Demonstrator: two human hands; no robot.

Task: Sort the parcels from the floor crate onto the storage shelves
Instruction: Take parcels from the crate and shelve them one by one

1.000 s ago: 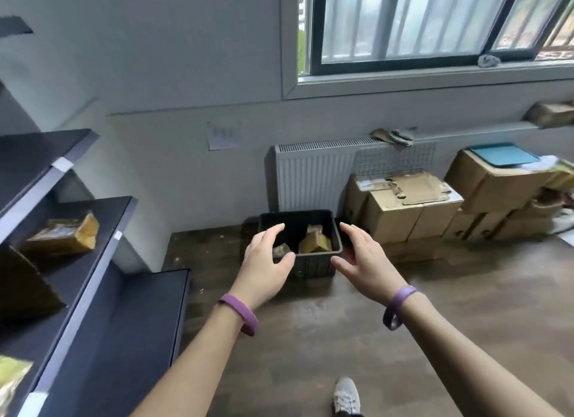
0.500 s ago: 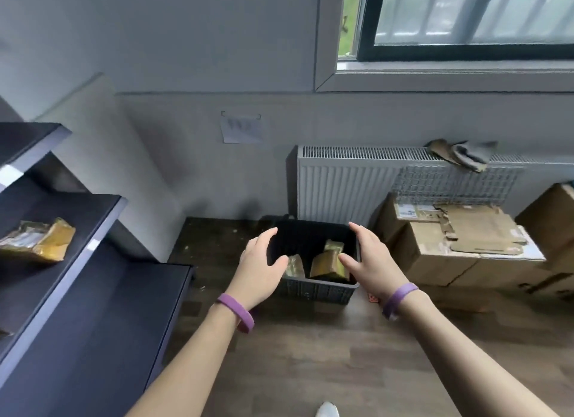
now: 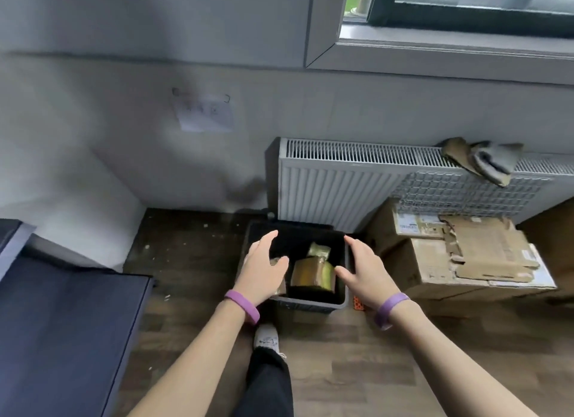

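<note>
My left hand (image 3: pixel 262 267) is open, fingers loosely spread and thumb out, holding nothing; it hangs over the left side of the black floor crate (image 3: pixel 310 303). My right hand (image 3: pixel 363 270) is open in the same way, palm down, fingers apart, over the crate's right rim. I cannot tell whether either hand touches the crate. Each wrist carries a purple band, the left band (image 3: pixel 242 305) and the right band (image 3: pixel 389 306). Between my hands, inside the crate, lies a gold-brown parcel (image 3: pixel 312 273), and just behind it a smaller parcel (image 3: pixel 318 250) stands up against the dark interior. A third parcel (image 3: pixel 279 287) shows only as a sliver under my left hand. The crate sits on the dark wooden floor, right in front of the white radiator (image 3: pixel 335 186). A small orange object (image 3: pixel 358 303) lies on the floor just beside the crate's right corner, under my right wrist. My white shoe (image 3: pixel 266 339) is planted near the crate's front edge. To the right, cardboard boxes (image 3: pixel 450 267) are stacked against the radiator, and a crumpled cloth (image 3: pixel 484 158) lies on top of it. To the left, well apart from the crate, is the dark storage shelf (image 3: pixel 62 323). A sheet of paper (image 3: pixel 205 115) is fixed to the grey wall, and the window (image 3: pixel 466 9) is at upper right.
</note>
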